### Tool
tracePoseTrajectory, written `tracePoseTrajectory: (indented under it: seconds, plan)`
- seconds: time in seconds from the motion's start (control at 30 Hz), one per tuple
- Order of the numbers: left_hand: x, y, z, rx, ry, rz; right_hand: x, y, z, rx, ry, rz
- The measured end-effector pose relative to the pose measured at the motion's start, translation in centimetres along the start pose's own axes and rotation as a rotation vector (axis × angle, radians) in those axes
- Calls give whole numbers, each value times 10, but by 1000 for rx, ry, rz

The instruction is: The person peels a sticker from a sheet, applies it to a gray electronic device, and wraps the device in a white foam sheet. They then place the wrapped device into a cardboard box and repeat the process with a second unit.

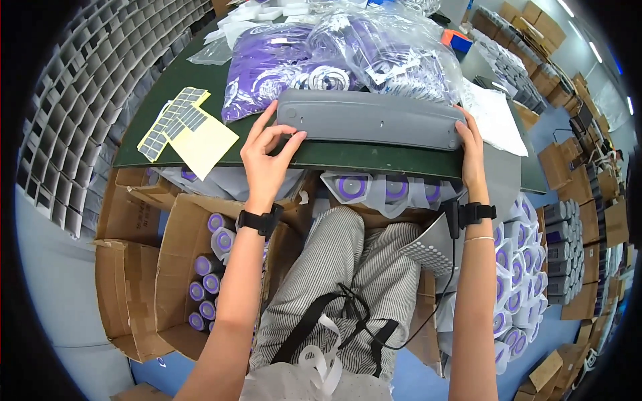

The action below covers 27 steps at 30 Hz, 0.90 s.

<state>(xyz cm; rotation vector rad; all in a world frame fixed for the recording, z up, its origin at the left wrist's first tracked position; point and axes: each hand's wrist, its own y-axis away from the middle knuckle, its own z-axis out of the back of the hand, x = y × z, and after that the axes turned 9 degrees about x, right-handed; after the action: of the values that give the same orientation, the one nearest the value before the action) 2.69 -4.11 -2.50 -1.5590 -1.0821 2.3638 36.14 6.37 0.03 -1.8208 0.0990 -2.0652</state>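
Note:
A long grey plastic housing with rounded ends and small slots lies crosswise over the near edge of the dark green table. My left hand is closed at its left end, with the thumb and index finger near the lower corner and another finger behind the end. Around the right end, the fingers of my right hand are wrapped. To the left of the housing lie sheets of grey labels on yellow backing. Just behind it are clear bags of purple-and-white parts.
Cardboard boxes with purple-ended cylinders stand below left. More wrapped cylinders are stacked at the right. White paper lies on the table's right side, and a grey grid of compartments rises at the far left. A black cable crosses my lap.

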Motion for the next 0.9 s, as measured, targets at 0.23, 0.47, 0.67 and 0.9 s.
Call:
tracePoseTrajectory:
  seconds: [0.23,0.47,0.67,0.9]
  plan:
    - [9,0,-6,-50,39,-15,2,0,-1,-9,6,-3]
    - [-3,-3,-7,-80,190,110,-1,0,-1,-14,-10,17]
    - [-12,-12,1,25,359,283,-2,-1,0,-21,-14,-5]
    - [-7,-15,7,146,411,323,2,0,-1,-23,-8,-4]
